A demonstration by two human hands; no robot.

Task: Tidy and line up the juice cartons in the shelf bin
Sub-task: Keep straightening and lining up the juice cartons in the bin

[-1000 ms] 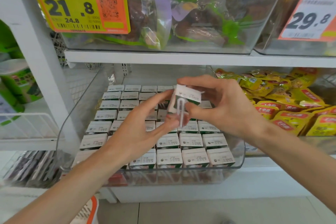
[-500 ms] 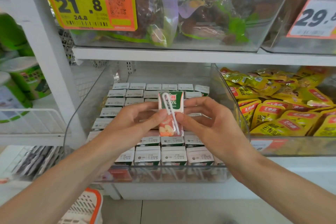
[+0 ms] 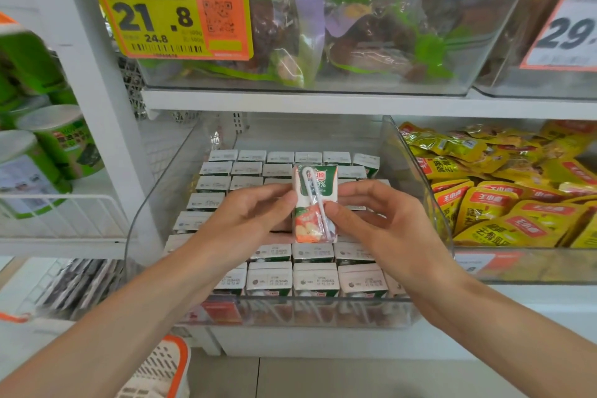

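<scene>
Shelving of white boards (image 3: 323,103) fills the head view, in a shop aisle with a pale tiled floor (image 3: 355,378) below. On the lower board stands the clear shelf bin (image 3: 290,313), packed with juice cartons (image 3: 315,279) standing upright in rows, their white tops facing up. To its right a second clear bin holds yellow snack packets (image 3: 504,203). On the board above, another clear bin (image 3: 468,42) holds bagged goods and carries a yellow and orange price tag (image 3: 161,10). Green tubs (image 3: 58,145) stand on a wire rack at the left, and the corner of a white and orange basket (image 3: 158,371) shows at the bottom edge.

Above the middle rows, both hands hold one raised carton (image 3: 310,226) upright, its printed face and wrapped straw (image 3: 318,203) turned toward the camera. The left hand (image 3: 248,220) has its fingers curled, the tips pressed against the carton's left edge. The right hand (image 3: 378,223) pinches the right side, thumb on the front beside the straw, fingers bent round behind.

The cartons beneath the hands are hidden. The front row stands close against the bin's front wall. Behind the back row a bare strip of bin floor runs to the rear wall, and the side walls flare outward toward the rim. The far-right carton of the back row looks slightly turned.
</scene>
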